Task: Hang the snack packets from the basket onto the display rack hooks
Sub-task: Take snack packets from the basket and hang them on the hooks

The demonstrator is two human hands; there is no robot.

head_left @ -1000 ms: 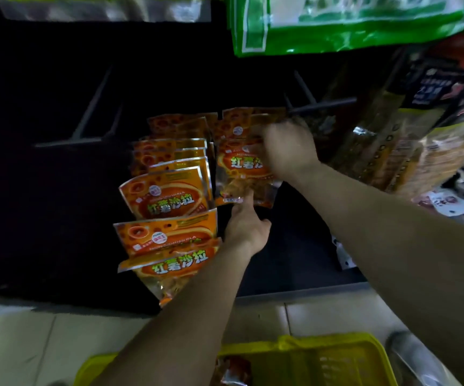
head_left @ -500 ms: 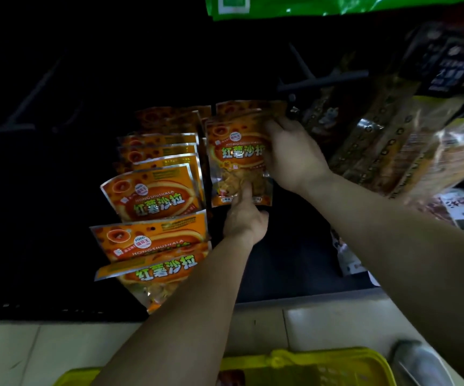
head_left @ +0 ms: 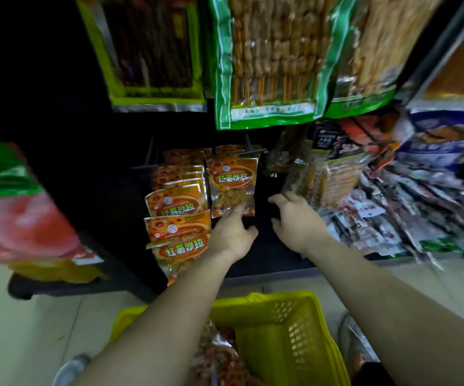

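- The basket (head_left: 295, 330) is cut off by the bottom edge, its left side hidden behind the left forearm (head_left: 178, 316)
- The packets in the basket (head_left: 219, 355) are blurred, print unreadable
- The red and green bag (head_left: 16, 218) is smeared and cut by the left edge
- The green bags (head_left: 267, 65) above run past the top edge
- The packets on the right (head_left: 392, 218) are too blurred to read

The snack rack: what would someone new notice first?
The bright orange snack packets hanging in rows in the middle stand out from the dark around them, with the left hand touching the bottom of one and the right hand empty beside it. Above hangs a big green skewer bag; below sits a yellow basket.
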